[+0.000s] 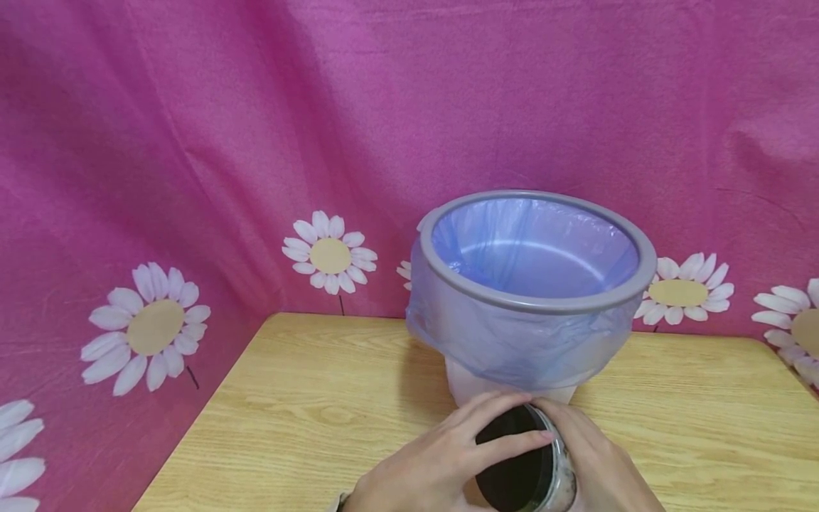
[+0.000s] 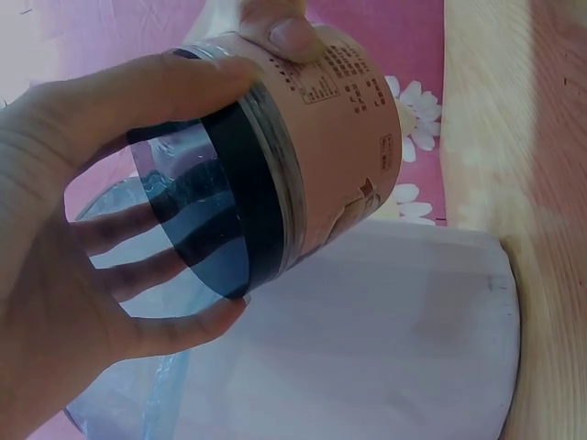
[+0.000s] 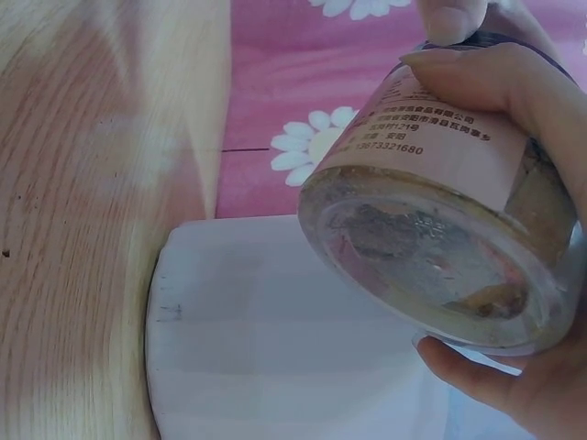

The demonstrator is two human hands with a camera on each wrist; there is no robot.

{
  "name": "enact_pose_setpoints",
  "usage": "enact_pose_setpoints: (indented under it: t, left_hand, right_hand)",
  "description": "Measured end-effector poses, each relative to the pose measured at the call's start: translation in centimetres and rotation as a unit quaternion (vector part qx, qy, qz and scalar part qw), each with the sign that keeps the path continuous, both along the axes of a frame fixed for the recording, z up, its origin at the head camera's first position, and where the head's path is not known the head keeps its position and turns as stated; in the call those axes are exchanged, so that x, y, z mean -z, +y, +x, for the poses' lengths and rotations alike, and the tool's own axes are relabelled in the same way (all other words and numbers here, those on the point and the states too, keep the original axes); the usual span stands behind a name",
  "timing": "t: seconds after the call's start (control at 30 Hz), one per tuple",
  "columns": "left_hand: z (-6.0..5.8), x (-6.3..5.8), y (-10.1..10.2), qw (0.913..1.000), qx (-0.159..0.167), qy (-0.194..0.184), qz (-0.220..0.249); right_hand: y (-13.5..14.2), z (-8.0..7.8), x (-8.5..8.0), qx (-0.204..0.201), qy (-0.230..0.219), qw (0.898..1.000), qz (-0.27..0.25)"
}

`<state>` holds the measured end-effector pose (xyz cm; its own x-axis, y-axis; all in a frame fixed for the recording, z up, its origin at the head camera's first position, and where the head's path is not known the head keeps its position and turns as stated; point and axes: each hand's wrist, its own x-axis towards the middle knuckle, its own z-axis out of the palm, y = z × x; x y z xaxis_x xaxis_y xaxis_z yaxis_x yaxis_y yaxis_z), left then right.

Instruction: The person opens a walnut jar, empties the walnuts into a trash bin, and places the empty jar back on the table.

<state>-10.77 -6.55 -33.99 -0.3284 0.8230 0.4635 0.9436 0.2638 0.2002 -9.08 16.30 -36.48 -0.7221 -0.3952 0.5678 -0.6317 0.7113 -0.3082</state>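
A clear jar (image 3: 431,247) with a pink printed label is tilted between both hands, in front of the bin. Its black lid (image 1: 515,480) faces left and up in the head view. My left hand (image 1: 441,451) grips the lid, thumb and fingers spread round its edge. Around the jar's body, my right hand (image 1: 604,459) holds from the other side, its thumb on the label in the right wrist view. Through the base of the jar, brownish residue shows; how much is inside I cannot tell.
A white bin (image 1: 540,395) with a grey rim (image 1: 537,306) stands on the wooden table (image 1: 301,405) just beyond the hands. A thin blue bag (image 1: 512,348) lines it and hangs over its outside. Behind the table hangs a pink daisy-print cloth (image 1: 397,107).
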Motion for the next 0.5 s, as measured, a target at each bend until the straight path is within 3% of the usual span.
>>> enact_pose_setpoints:
  t: [0.13,0.5]
  left_hand:
    - [0.04,0.05,-0.04,1.0,-0.002,0.004,0.0]
    - [0.23,0.04,-0.19,0.9991,-0.015,-0.039,0.004]
  right_hand:
    - [0.01,-0.04,0.05,-0.004,0.001,1.0,0.0]
    - [-0.2,0.0,0.03,-0.009,0.012,1.0,-0.001]
